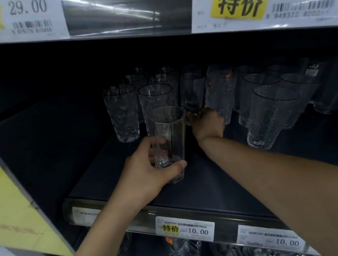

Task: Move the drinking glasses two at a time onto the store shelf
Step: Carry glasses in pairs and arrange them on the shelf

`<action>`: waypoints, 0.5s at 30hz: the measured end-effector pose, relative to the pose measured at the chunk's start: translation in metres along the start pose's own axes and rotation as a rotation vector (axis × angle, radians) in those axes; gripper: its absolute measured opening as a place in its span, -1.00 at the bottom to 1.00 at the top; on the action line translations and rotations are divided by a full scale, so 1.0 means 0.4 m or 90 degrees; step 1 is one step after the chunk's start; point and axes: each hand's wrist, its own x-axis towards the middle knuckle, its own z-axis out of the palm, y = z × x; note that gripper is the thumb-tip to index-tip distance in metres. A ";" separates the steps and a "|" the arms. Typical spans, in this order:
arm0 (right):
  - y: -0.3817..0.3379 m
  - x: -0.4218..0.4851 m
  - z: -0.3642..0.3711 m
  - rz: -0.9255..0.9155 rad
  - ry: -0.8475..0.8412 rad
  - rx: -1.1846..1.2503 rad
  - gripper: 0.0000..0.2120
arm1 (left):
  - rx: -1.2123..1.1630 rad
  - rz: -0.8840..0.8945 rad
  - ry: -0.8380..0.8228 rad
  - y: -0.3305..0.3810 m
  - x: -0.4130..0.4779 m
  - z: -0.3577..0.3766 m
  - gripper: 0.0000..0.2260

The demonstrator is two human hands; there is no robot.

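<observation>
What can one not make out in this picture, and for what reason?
Head view:
1. Right hand grip: fingers hidden behind its own back.
2. Back glasses: lost in shelf shadow.
3. Left tag: blurred, unreadable.
4. Lower goods: blurred, partly behind the tag rail.

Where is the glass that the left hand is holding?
In the head view, the clear straight-sided drinking glass is left of centre, low over the dark shelf, held by the left hand, in front of the bumpy clear glasses.
</observation>
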 end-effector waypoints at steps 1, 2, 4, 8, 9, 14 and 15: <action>0.000 0.001 0.000 -0.001 0.001 -0.007 -0.59 | 0.000 -0.001 0.000 0.001 0.000 0.000 -0.56; 0.001 0.003 0.001 -0.001 0.000 -0.011 -0.59 | 0.000 -0.002 -0.001 0.001 -0.001 0.000 -0.56; 0.000 0.005 0.004 -0.005 0.001 -0.016 -0.59 | -0.002 -0.001 0.001 0.000 0.000 0.000 -0.56; 0.002 0.008 0.009 -0.018 0.006 -0.033 -0.60 | -0.007 -0.001 0.007 -0.005 0.000 0.002 -0.55; 0.002 0.009 0.009 -0.018 0.007 -0.033 -0.60 | -0.005 -0.001 0.006 -0.005 0.001 0.002 -0.55; 0.004 0.012 0.011 -0.014 0.003 -0.039 -0.59 | -0.004 0.002 0.006 -0.007 0.001 0.002 -0.56; 0.005 0.013 0.012 -0.011 0.002 -0.037 -0.59 | -0.006 0.003 0.004 -0.007 0.001 0.002 -0.56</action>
